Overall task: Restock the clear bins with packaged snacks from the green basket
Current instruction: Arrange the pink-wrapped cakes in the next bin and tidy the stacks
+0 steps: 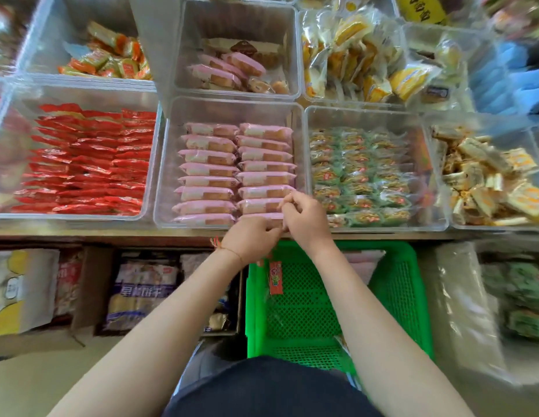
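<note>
Hands meet at the near right corner of the middle bin. Left hand is curled, fingers pinched at the edge of the nearest pink pack; what it holds, cannot tell. Right hand is curled over the next packs, fingertips on wrapper. Pink packs lie in two neat columns. Green basket sits below the shelf edge, under the wrists. Red packs fill the bin to the left, green packs the bin to the right.

Shelf carries clear bins side by side: red packets bin, pink cake bin, green packets bin, touching wall to wall.
</note>
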Tool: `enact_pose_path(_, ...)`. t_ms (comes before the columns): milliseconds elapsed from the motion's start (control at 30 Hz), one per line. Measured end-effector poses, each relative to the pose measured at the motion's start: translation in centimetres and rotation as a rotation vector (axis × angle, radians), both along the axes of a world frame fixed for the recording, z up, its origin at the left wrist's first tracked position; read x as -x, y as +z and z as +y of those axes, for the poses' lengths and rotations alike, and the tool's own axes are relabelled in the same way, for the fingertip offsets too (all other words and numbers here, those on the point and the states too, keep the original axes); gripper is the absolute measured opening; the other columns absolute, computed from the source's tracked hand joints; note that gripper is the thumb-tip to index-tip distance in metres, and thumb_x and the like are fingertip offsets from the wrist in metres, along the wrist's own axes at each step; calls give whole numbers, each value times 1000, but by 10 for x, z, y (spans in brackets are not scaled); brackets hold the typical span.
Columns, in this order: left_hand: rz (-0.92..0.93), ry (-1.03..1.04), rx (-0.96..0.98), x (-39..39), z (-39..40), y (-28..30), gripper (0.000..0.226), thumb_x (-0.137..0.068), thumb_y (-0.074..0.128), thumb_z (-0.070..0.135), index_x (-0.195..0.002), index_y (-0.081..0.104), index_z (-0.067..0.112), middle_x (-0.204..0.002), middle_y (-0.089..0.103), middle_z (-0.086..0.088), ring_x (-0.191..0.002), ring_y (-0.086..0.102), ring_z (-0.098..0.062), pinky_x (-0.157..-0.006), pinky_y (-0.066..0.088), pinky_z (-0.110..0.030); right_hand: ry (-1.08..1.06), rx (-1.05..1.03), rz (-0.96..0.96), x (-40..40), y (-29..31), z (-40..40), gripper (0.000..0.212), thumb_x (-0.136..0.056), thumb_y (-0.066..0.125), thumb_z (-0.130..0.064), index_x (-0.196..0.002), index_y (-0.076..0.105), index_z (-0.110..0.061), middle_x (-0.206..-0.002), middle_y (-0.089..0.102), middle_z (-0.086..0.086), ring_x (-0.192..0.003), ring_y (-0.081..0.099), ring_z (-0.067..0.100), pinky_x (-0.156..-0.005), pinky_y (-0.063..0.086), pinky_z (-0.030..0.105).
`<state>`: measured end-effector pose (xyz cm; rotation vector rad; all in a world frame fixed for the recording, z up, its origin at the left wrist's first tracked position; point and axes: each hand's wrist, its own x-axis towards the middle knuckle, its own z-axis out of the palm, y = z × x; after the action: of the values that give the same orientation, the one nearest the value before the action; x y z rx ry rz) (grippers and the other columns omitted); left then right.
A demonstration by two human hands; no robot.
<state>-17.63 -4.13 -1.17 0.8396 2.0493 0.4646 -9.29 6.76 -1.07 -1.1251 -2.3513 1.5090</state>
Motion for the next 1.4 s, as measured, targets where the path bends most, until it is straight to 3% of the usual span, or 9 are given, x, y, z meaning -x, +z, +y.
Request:
enact_pose_path(133,-223,-76,174,-46,5,-38,35,-92,41,23,-87,69,3,-75,75,-8,-63,72,-26,-62,59,-35,-31,-63,-24,-72,-27,-1,25,-93,47,-23,-73,59,-13,-60,61,5,-57,58,24,-56,46,38)
enact_pose_path(300,-161,27,229,-98,18,-95,24,-88,44,22,-84,66,13,-82,73,-9,-75,70,-23,-67,53,-28,-44,-113,-382,-152,-99,30,17,-97,51,-22,-97,65,-13,-90,68,7,-82,62,26,-66,46,35)
enact_pose_path(433,-235,102,242,-135,35,-123,21,-91,47,22,-95,66,13,-89,74,-11,-67,69,-23,-63,50,-25,180,-329,-713,-203,-144,70,42,-91,57,-20,-132,52,-12,-134,53,12,-127,46,31,-99,44,43)
enact_pose_path(567,-278,187,245,-159,47,-141,19,-92,49,23,-101,63,14,-81,71,-1,-62,66,-19,-73,54,-29,370,-453,-770,-223,-166,85,68,-88,61,-14,-150,31,-15,-153,34,8,-146,23,28,-117,24,51)
enact_pose_path(733,-326,214,300,-178,53,-148,18,-95,46,20,-101,61,12,-89,70,-5,-62,65,-19,-52,43,-22,444,-634,-806,-232,-182,87,83,-84,63,-9,-154,19,-10,-153,31,17,-147,21,35,-118,19,58)
enact_pose_path(933,-387,329,350,-191,54,-154,21,-96,46,18,-109,60,8,-86,67,-6,-59,62,-19,-46,39,-21,495,-750,-808,-231,-182,89,56,-86,57,-5,-139,39,-7,-130,51,19,-125,47,36,-102,38,52)
enact_pose_path(1100,-411,363,381,-197,49,-157,18,-97,46,18,-109,57,9,-85,66,-7,-56,60,-17,-47,38,-22,503,-688,-782,-239,-184,84,46,-88,57,-7,-131,40,-9,-120,60,10,-111,55,30,-91,39,43)
enact_pose_path(1233,-438,389,398,-202,45,-157,25,-97,47,18,-116,57,5,-83,65,-7,-55,61,-18,-45,37,-21,467,-586,-871,-254,-193,74,53,-87,58,-11,-136,38,-9,-136,49,14,-126,43,32,-98,36,44)
enact_pose_path(1400,-444,387,416,-205,37,-159,28,-97,46,18,-119,57,5,-85,66,-7,-56,62,-17,-48,40,-23,449,-483,-895,-261,-211,78,92,-86,70,-25,-153,10,-8,-159,19,18,-148,17,34,-114,28,53)
